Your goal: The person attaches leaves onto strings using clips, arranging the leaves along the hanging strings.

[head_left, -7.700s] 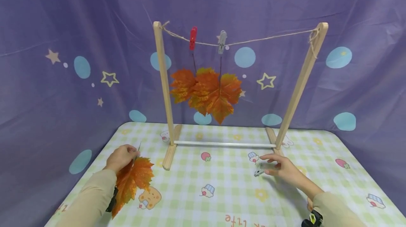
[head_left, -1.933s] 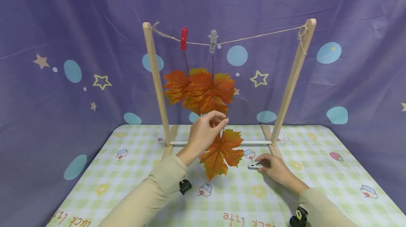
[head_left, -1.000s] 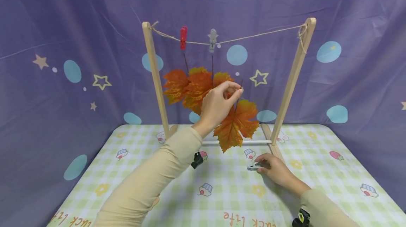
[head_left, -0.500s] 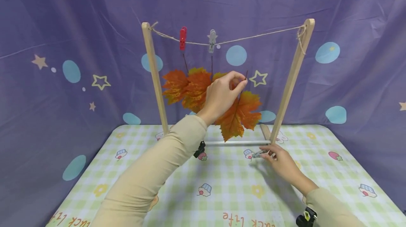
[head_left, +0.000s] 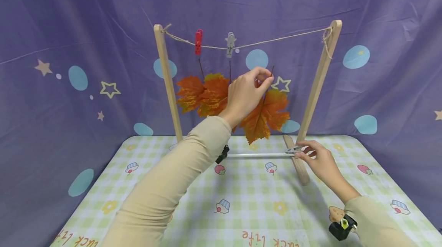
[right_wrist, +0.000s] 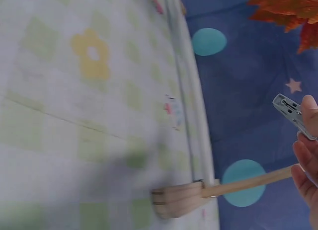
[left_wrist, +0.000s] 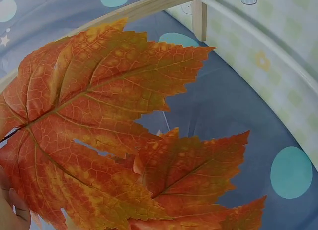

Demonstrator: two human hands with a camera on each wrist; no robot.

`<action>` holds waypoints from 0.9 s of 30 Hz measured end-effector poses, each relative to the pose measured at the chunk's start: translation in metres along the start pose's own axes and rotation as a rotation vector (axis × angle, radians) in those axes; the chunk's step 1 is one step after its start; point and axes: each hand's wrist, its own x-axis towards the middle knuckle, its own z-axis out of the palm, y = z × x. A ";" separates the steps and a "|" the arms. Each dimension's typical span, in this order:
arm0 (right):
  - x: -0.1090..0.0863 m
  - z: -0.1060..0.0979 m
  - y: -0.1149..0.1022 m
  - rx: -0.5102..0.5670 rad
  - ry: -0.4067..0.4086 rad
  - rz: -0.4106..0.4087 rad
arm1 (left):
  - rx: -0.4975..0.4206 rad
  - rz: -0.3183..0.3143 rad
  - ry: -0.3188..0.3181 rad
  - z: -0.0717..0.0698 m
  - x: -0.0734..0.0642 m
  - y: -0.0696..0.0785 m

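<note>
My left hand (head_left: 246,91) pinches the dark stem of an orange maple leaf (head_left: 264,118) between thumb and fingertips. The leaf hangs below the twine (head_left: 283,38), in front of the frame's right half. In the left wrist view the held leaf (left_wrist: 84,111) fills much of the picture. My right hand (head_left: 319,160) pinches a grey clothespin (head_left: 292,150), raised near the foot of the right post; the clothespin (right_wrist: 290,112) also shows in the right wrist view. On the twine, a red clothespin (head_left: 198,41) and another grey clothespin (head_left: 230,44) hold two leaves (head_left: 210,93), partly hidden by my left hand.
A wooden frame with a left post (head_left: 167,82), a right post (head_left: 319,82) and a white crossbar (head_left: 260,155) stands on the checked tablecloth (head_left: 255,197). Behind it hangs a purple curtain (head_left: 103,28). My left sleeve (head_left: 172,185) covers the frame's left foot.
My left hand has carried the leaf from the table's left side up and right toward the twine. My right hand has lifted the grey clothespin from low over the table toward the right post.
</note>
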 end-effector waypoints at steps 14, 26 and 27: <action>0.034 -0.034 -0.014 0.015 0.083 -0.025 | 0.017 -0.025 0.008 -0.001 0.008 0.007; 0.073 -0.053 -0.044 0.040 0.201 -0.040 | 0.024 -0.012 0.038 0.002 0.010 0.005; 0.076 -0.055 -0.046 0.042 0.215 -0.037 | 0.024 -0.010 0.038 0.003 0.010 0.005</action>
